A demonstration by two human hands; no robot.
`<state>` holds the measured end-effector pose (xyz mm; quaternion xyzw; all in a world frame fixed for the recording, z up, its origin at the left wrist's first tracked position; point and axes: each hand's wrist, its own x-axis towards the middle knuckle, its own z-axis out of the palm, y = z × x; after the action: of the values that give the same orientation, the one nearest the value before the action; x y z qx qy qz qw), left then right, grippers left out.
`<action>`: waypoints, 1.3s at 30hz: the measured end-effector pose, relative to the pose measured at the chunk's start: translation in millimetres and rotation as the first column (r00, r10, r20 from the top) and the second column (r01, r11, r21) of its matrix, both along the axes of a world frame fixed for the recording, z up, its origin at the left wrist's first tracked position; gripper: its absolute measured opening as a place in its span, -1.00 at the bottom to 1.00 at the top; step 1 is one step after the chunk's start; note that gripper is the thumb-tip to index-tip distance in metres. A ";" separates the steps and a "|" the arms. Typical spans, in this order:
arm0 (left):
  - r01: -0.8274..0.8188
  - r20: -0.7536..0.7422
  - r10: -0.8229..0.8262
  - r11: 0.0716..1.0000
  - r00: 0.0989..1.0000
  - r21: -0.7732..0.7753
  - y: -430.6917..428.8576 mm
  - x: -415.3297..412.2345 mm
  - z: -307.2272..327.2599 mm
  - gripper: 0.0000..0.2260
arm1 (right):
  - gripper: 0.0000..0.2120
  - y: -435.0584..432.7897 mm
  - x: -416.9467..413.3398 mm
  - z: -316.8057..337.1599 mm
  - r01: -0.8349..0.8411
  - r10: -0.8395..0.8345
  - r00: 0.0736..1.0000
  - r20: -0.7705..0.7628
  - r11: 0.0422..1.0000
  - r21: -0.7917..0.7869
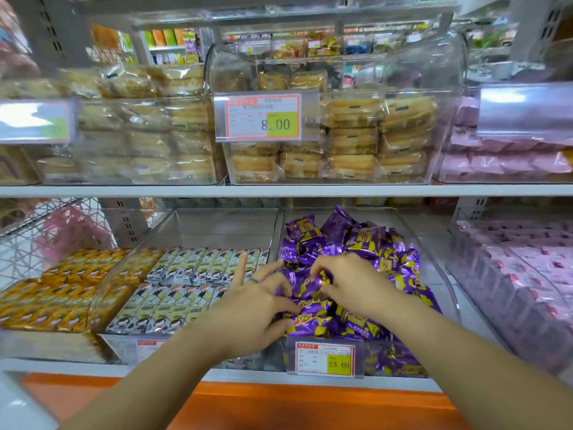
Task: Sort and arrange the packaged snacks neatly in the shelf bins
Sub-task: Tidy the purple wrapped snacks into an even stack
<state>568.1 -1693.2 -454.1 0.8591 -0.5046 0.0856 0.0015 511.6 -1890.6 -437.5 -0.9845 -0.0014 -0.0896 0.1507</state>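
Purple-and-yellow foil snack packets [366,243] lie in a loose, jumbled heap in a clear plastic bin [435,268] on the lower white shelf [77,366], filling the bin from its front edge towards the back. The right hand [353,283] is over the middle of the heap, its fingertips curled and pinching one crinkled purple packet [316,285]. The left hand [248,308] reaches in at the bin's left edge, its index and middle fingers straight and spread apart. Its thumb and lower fingers lie against the packets, though I cannot tell whether they grip one. A white-and-yellow price tag [325,358] hangs on the bin's front edge. Just left, grey-and-white snack packets [186,268] stand in tidy rows.
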 end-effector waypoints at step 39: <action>-0.131 -0.143 0.074 0.886 0.987 -0.444 -3.8 19.3 3.5 -0.68 | -0.59 -17.0 3.0 16.3 -0.139 0.123 0.990 0.069 0.934 0.329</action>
<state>587.3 -1697.1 -450.6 0.8642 -0.4237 0.1480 0.2273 514.7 -1907.5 -421.2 -0.9402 -0.0555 -0.1017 0.3202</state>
